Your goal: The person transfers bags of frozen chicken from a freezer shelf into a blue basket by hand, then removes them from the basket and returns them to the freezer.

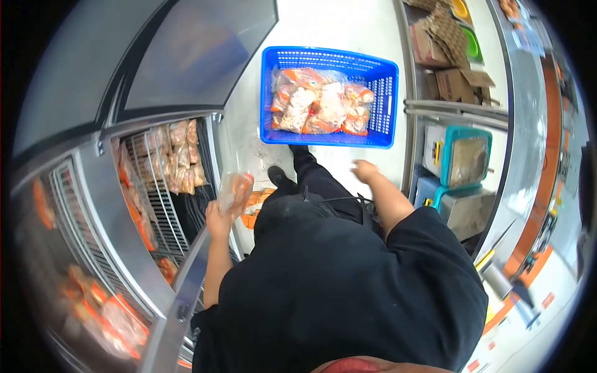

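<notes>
Your left hand (pixel 217 219), left of centre: fingers closed on clear plastic bag with orange print (pixel 236 194), held up beside open fridge. Your right hand (pixel 365 170), right of centre, just below crate: loosely half-open, nothing visible in it. Blue plastic crate (pixel 392 115), upper centre, on floor: similar orange-marked bags (pixel 320 102) piled inside. Wire racks (pixel 155 186), left of frame: more bags packed (pixel 177 149).
</notes>
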`<state>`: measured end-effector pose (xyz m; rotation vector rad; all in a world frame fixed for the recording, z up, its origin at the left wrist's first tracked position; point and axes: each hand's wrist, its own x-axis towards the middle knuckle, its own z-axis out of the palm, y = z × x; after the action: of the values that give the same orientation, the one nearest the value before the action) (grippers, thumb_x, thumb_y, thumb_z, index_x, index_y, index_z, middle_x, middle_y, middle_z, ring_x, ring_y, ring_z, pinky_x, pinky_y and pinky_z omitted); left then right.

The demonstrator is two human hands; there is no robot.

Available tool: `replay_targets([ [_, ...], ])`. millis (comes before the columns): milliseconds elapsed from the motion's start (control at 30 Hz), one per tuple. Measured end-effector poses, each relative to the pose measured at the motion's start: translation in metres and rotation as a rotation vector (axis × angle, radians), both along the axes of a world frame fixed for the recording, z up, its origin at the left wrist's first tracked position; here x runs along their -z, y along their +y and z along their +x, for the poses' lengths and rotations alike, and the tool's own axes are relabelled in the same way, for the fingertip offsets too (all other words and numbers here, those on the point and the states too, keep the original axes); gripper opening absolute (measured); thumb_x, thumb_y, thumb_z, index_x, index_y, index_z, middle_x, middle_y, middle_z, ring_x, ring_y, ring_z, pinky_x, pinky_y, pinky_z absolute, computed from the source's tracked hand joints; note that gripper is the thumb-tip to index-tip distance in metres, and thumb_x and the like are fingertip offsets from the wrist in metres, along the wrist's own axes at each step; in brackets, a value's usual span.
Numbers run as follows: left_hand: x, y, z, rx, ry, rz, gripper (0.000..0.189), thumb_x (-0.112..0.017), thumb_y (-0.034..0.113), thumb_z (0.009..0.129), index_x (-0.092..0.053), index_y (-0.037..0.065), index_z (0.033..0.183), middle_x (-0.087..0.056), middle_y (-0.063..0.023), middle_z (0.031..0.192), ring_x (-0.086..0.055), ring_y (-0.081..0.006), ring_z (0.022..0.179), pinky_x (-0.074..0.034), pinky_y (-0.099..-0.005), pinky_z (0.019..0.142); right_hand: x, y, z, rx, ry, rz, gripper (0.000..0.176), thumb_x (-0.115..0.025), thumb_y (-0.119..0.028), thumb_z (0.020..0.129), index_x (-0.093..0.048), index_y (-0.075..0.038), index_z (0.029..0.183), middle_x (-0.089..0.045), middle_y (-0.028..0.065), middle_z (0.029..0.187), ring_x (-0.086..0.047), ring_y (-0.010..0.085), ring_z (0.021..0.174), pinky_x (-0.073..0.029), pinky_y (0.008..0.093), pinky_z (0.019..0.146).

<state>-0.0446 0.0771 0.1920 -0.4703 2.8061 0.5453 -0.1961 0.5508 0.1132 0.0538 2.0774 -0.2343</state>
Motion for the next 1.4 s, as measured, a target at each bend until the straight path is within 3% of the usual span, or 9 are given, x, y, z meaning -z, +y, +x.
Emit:
replay_targets([
  [67, 0.014, -0.016, 0.007, 0.029, -0.071, 0.039, 0.024, -0.064, 0.009, 0.066, -0.058, 0.004, 0.089, -0.056, -0.0131, 0.087, -0.053, -0.0341, 0.083, -0.043, -0.04, 0.073, -0.023, 0.042, 0.023, 0.061, -0.097, 0.33, 0.038, -0.053, -0.035, 0.083, -0.057, -0.008, 0.11, -0.056, 0.0144, 0.114, -0.055, 0.0327, 0.102, -0.044, 0.0407, 0.087],
  [133, 0.022, -0.014, 0.004, 0.057, -0.146, 0.068, 0.028, -0.064, 0.009, 0.066, -0.059, 0.006, 0.093, -0.056, -0.0128, 0.088, -0.053, -0.0337, 0.083, -0.043, -0.0398, 0.074, -0.018, 0.072, 0.068, 0.116, 0.017, 0.33, 0.033, -0.053, -0.033, 0.083, -0.06, -0.007, 0.103, -0.06, 0.016, 0.106, -0.057, 0.0328, 0.098, -0.046, 0.0406, 0.083],
  [267, 0.039, -0.012, 0.0, 0.119, -0.296, 0.075, 0.038, -0.064, 0.012, 0.067, -0.059, 0.01, 0.105, -0.057, -0.0123, 0.089, -0.054, -0.0325, 0.084, -0.044, -0.0394, 0.074, -0.036, 0.047, 0.116, 0.352, 0.022, 0.077, 0.031, -0.051, -0.03, 0.084, -0.06, -0.006, 0.102, -0.061, 0.0185, 0.099, -0.056, 0.0324, 0.098, -0.044, 0.0388, 0.085],
  [467, 0.099, -0.024, -0.013, 0.22, -0.481, 0.095, 0.043, -0.065, 0.02, 0.07, -0.057, 0.011, 0.111, -0.057, -0.0114, 0.09, -0.057, -0.031, 0.083, -0.047, -0.0396, 0.071, -0.031, -0.013, 0.109, 0.31, 0.086, -0.209, 0.027, -0.053, -0.025, 0.084, -0.06, -0.004, 0.1, -0.062, 0.0157, 0.095, -0.059, 0.0296, 0.09, -0.045, 0.0376, 0.081],
  [667, 0.118, 0.043, -0.108, 0.612, -0.505, -0.059, 0.03, -0.061, 0.013, 0.07, -0.057, 0.007, 0.1, -0.058, -0.0098, 0.091, -0.057, -0.0284, 0.084, -0.047, -0.0382, 0.072, 0.065, -0.001, 0.041, 0.514, 0.098, -0.253, 0.025, -0.053, -0.025, 0.084, -0.061, -0.006, 0.099, -0.061, 0.0148, 0.098, -0.057, 0.0298, 0.094, -0.044, 0.0375, 0.083],
  [700, 0.126, 0.05, -0.119, 0.58, -0.538, 0.004, 0.057, -0.06, 0.005, 0.072, -0.044, 0.015, 0.125, -0.058, -0.0158, 0.101, -0.055, -0.0352, 0.091, -0.045, -0.0424, 0.077, 0.082, 0.003, 0.032, 0.557, 0.121, -0.255, 0.024, -0.053, -0.024, 0.084, -0.061, -0.005, 0.096, -0.061, 0.015, 0.094, -0.057, 0.0301, 0.091, -0.044, 0.0377, 0.082],
  [1000, 0.092, 0.139, -0.189, 0.869, -0.234, 0.251, 0.027, -0.06, 0.001, 0.061, -0.058, 0.006, 0.087, -0.058, -0.0066, 0.091, -0.056, -0.0257, 0.084, -0.043, -0.0383, 0.075, 0.104, 0.05, -0.016, 0.588, 0.142, -0.361, 0.021, -0.054, -0.022, 0.083, -0.061, -0.005, 0.093, -0.061, 0.014, 0.093, -0.058, 0.03, 0.089, -0.045, 0.0374, 0.079],
  [1200, 0.073, 0.183, -0.22, 0.503, -0.284, 0.355, 0.025, -0.062, 0.005, 0.063, -0.057, 0.003, 0.088, -0.059, -0.0095, 0.097, -0.056, -0.0271, 0.088, -0.044, -0.0366, 0.076, 0.11, 0.08, -0.04, 0.589, 0.134, -0.343, 0.02, -0.054, -0.021, 0.084, -0.061, -0.005, 0.092, -0.061, 0.0137, 0.093, -0.058, 0.0299, 0.089, -0.045, 0.0373, 0.078],
  [1400, 0.15, 0.219, -0.228, 0.11, -0.109, 0.363, 0.026, -0.058, 0.005, 0.07, -0.056, -0.001, 0.095, -0.057, -0.0178, 0.097, -0.053, -0.0356, 0.093, -0.042, -0.0385, 0.082, 0.138, 0.073, -0.07, 0.535, 0.19, -0.43, 0.019, -0.055, -0.02, 0.083, -0.061, -0.004, 0.091, -0.061, 0.0135, 0.09, -0.059, 0.0279, 0.083, -0.046, 0.036, 0.074],
])
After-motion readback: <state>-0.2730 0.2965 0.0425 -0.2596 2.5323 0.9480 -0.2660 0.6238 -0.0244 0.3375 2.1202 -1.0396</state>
